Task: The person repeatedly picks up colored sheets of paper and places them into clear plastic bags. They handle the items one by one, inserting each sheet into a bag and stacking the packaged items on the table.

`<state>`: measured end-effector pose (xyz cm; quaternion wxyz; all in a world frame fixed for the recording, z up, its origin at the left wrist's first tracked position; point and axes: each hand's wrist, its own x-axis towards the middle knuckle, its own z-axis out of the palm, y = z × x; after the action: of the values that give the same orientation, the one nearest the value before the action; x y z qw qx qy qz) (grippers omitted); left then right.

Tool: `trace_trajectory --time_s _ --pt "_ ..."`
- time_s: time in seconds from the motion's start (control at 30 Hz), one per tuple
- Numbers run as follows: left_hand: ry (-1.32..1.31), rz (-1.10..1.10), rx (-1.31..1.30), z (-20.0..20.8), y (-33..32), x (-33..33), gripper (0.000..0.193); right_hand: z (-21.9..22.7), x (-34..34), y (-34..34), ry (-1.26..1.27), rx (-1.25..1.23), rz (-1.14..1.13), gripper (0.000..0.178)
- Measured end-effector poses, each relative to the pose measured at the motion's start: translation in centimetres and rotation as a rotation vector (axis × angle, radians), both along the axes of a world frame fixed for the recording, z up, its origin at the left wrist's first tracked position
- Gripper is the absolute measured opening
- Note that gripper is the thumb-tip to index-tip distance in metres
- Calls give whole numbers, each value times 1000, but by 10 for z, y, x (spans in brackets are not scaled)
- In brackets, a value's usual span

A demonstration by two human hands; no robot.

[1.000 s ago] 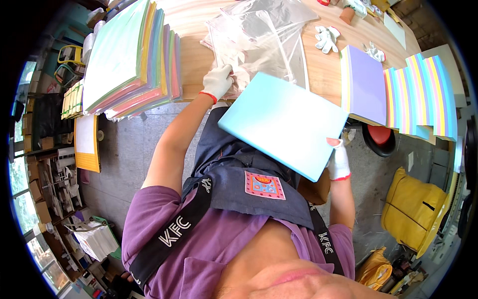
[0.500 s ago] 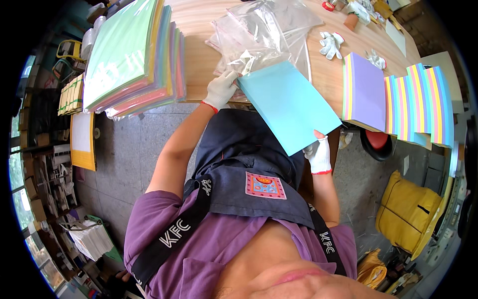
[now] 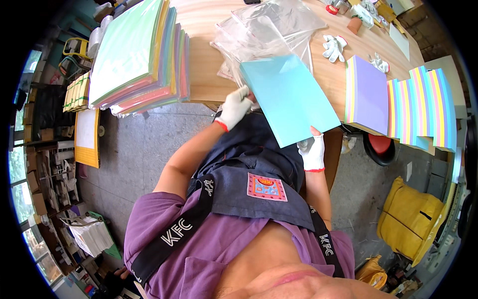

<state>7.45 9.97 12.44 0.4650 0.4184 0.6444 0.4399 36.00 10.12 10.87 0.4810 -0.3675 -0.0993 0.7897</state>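
Light-blue paper stack [image 3: 289, 97] is lying half over the table edge [image 3: 209, 92]; your right hand [image 3: 312, 152] is pinching its near corner while your left hand [image 3: 235, 107] is gripping the clear bag [image 3: 271, 30] mouth to receive it.

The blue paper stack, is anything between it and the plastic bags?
Nothing visible. The blue paper stack, held by the right hand, already overlaps the clear plastic bags; the left hand grips a bag edge beside it.

A wooden table [image 3: 209, 74] stands on grey concrete floor [image 3: 134, 144]. Left of the table, cluttered shelves [image 3: 40, 164] line bright windows [image 3: 15, 199]. Right, below it, a yellow bag [image 3: 411, 219] sits.
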Motion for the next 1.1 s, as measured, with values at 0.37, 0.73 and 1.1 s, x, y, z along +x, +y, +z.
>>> trace_trajectory --time_s 0.37,0.73,1.1 --pt "-1103 390 -41 -127 4 79 40 1 -27 -14 -23 133 68 28" --pt "-452 -49 81 -120 -68 93 25 -3 -51 -23 -177 217 111 24" --pt "-1037 125 -576 -138 -67 78 24 -94 -68 -11 -44 -159 91 29"
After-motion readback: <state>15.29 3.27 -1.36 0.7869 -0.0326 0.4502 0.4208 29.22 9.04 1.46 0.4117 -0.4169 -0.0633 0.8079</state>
